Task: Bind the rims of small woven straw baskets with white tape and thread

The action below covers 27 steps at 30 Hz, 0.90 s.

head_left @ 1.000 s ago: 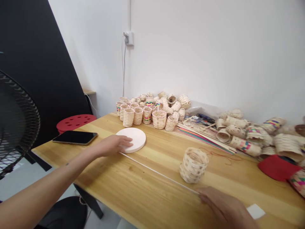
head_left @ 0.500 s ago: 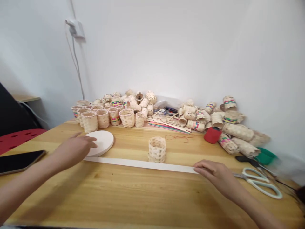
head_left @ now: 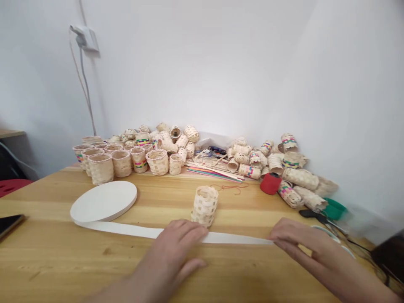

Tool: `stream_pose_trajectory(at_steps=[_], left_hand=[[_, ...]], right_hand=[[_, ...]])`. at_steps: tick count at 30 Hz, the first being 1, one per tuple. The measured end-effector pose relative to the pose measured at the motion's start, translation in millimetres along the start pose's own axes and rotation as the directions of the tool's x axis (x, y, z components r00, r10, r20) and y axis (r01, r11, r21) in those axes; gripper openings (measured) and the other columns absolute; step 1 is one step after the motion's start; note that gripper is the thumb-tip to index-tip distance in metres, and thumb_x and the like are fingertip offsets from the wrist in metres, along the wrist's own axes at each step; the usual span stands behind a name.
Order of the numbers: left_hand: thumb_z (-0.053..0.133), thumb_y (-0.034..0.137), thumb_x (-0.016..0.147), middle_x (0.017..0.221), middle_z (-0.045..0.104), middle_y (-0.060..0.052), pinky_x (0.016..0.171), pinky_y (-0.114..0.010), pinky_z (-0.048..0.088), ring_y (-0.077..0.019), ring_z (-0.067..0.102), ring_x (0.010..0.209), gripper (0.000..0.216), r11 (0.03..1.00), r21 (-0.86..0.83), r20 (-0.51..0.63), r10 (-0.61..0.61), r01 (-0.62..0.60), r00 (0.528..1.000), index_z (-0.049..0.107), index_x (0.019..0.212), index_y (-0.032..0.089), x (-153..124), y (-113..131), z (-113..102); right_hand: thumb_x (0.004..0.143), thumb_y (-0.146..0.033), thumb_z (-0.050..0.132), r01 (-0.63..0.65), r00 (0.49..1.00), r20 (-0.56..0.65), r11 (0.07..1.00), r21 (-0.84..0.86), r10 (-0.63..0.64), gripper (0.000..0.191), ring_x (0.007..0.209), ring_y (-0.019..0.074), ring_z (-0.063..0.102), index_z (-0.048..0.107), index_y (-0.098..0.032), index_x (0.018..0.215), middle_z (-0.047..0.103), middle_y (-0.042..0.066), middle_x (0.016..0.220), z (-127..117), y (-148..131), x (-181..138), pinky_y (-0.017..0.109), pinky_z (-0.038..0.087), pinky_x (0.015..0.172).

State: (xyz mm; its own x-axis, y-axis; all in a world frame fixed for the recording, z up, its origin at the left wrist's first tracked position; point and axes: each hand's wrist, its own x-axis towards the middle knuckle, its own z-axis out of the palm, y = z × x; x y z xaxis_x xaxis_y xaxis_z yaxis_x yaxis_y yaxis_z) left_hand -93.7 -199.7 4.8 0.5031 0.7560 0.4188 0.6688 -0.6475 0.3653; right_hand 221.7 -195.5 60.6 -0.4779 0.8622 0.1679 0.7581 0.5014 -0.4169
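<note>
On the wooden table [head_left: 94, 261] I see one white strip [head_left: 126, 229] running left to right, its left end meeting one white disc [head_left: 104, 202]. The left hand [head_left: 176, 248] lies flat mid-strip, the right hand [head_left: 299, 242] flat on its right end, neither gripping; one small woven basket [head_left: 205, 206] stands just behind.

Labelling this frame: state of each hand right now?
Left hand: open, flat on the white strip.
Right hand: open, resting on the strip's right end.

Left grip [head_left: 176, 248] flat, palm down, fingers forward; right grip [head_left: 299, 242] flat, palm down, fingers pointing left.
</note>
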Motion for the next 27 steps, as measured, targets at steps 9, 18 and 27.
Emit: stream_pose_trajectory(at_steps=[9,18,27], left_hand=[[0.043,0.039,0.093,0.066,0.063,0.003,0.052,-0.019,0.039,-0.0114,0.055,0.058,0.031,0.886,-0.455,0.213,0.012,0.088,0.977,0.067,0.083,0.02,34,44,12],[0.048,0.036,0.087,0.065,0.066,0.002,0.056,-0.021,0.033,-0.013,0.057,0.06,0.028,0.925,-0.224,0.164,-0.276,0.308,0.947,0.07,0.077,0.022,26,-1,-2],[0.044,0.05,0.085,0.051,0.056,0.002,0.05,-0.022,0.026,-0.0138,0.049,0.05,0.039,0.937,0.016,0.049,-0.348,0.348,0.936,0.068,0.073,0.022,35,-36,-15]], right_hand=[[0.085,-0.03,0.06,0.148,0.987,-0.092,0.972,0.183,-0.133,0.011,0.07,0.0182,0.064,0.069,-0.032,0.09,0.069,0.001,0.078,20,-53,25,0.025,0.048,0.061],[0.083,-0.035,0.056,-0.082,0.982,-0.094,0.817,0.57,0.165,0.018,0.059,0.0125,0.052,0.065,-0.02,0.078,0.058,-0.002,0.061,61,-25,61,0.022,0.039,0.056],[0.076,-0.04,0.067,-0.007,0.988,-0.111,0.762,0.647,0.103,0.023,0.063,0.0128,0.053,0.066,-0.017,0.075,0.06,-0.001,0.066,66,-7,106,0.024,0.04,0.059]])
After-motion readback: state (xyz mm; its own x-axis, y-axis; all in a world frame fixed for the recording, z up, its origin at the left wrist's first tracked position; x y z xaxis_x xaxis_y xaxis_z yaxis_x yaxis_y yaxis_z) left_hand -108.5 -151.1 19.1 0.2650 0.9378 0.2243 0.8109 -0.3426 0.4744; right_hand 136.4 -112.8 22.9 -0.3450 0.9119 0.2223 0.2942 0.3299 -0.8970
